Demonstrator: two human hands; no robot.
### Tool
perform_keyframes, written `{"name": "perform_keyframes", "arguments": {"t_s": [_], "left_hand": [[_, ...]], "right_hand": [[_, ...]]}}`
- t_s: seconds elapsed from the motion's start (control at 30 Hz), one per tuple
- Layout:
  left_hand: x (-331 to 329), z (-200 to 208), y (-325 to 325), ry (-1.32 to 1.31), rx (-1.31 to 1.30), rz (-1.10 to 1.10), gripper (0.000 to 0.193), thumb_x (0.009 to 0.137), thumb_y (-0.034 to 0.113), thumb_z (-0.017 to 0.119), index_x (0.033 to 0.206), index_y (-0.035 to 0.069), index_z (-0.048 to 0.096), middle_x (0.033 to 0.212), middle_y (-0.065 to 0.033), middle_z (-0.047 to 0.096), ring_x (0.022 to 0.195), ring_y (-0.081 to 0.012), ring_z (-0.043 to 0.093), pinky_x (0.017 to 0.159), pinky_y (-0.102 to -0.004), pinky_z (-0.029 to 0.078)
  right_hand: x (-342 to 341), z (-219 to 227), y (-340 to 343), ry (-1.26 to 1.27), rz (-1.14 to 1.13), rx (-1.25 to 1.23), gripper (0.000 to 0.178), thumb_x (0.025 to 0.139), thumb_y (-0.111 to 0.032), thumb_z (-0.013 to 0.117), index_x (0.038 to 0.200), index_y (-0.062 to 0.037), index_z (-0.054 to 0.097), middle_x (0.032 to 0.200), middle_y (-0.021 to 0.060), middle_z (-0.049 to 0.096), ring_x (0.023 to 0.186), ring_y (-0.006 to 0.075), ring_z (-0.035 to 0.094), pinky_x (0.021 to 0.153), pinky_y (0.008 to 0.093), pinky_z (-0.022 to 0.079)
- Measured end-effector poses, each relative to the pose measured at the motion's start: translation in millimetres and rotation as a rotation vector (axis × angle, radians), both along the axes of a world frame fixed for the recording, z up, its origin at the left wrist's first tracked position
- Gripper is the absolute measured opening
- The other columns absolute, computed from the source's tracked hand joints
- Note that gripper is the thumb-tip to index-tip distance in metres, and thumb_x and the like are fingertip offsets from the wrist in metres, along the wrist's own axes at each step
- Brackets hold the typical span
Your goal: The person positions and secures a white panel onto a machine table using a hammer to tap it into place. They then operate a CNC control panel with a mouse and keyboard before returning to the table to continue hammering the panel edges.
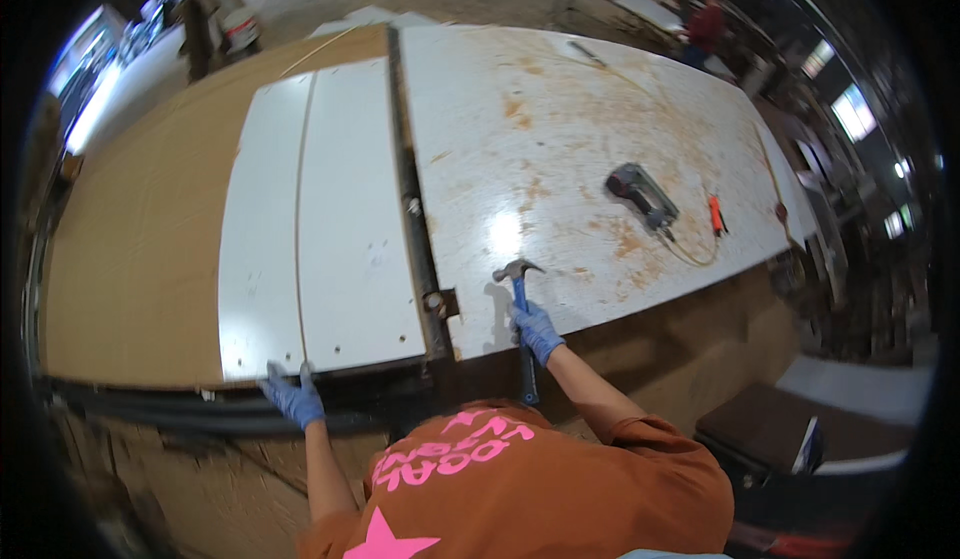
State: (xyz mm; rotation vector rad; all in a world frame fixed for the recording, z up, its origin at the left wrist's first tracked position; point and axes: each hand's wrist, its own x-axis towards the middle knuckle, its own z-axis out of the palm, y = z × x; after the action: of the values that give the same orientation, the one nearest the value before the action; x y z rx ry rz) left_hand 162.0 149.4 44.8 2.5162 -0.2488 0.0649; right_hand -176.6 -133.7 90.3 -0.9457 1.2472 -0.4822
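Observation:
My right hand [539,332], in a blue glove, grips a claw hammer [517,277] by its blue handle. The hammer head points away from me, over the near left part of a scuffed white board [590,109]. My left hand [294,399], gloved too, rests its spread fingers on the near edge of two white panels [355,209]. A narrow seam runs between these panels, and small dark holes line their near ends. The panels lie on a brown sheet [140,249].
A dark pneumatic nail gun [642,197] with a thin hose lies on the scuffed board, beside an orange-handled tool [716,215]. A dark metal rail [412,199] separates the two surfaces. Another person [705,21] in a red cap is at the far right.

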Motion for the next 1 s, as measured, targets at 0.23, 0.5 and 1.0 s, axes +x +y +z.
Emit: {"name": "perform_keyframes", "arguments": {"t_s": [0.23,0.5,1.0], "left_hand": [[11,-24,11,-0.101,-0.062,-0.091,0.09,0.068,0.049,0.079,0.137,0.003,0.044,0.143,-0.029,0.034,0.135,-0.043,0.029,0.112,-0.0451,0.026],[8,3,35,0.026,-0.233,-0.098,0.072,0.065,0.034,0.082,0.128,0.013,0.054,0.146,-0.0268,0.031,0.129,-0.0412,0.039,0.107,-0.0431,0.036],[57,3,85,0.178,-0.596,-0.191,0.045,0.078,0.018,0.074,0.118,0.01,0.057,0.115,-0.014,0.054,0.106,-0.0307,0.056,0.092,-0.0375,0.048]], "right_hand": [[84,34,-8,-0.032,0.576,-0.242,0.03,0.092,-0.028,0.059,0.113,-0.0066,0.057,0.07,-0.0033,0.049,0.057,0.0066,0.047,0.052,0.0245,0.045],[333,99,33,0.276,1.366,-0.769,0.036,0.089,-0.032,0.057,0.111,-0.0045,0.061,0.071,0.0105,0.062,0.063,0.0191,0.061,0.062,0.0344,0.049],[602,114,200,0.647,2.417,-1.331,0.034,0.095,-0.035,0.046,0.108,-0.0088,0.064,0.096,0.0163,0.067,0.093,0.0365,0.063,0.082,0.0464,0.047]]}}
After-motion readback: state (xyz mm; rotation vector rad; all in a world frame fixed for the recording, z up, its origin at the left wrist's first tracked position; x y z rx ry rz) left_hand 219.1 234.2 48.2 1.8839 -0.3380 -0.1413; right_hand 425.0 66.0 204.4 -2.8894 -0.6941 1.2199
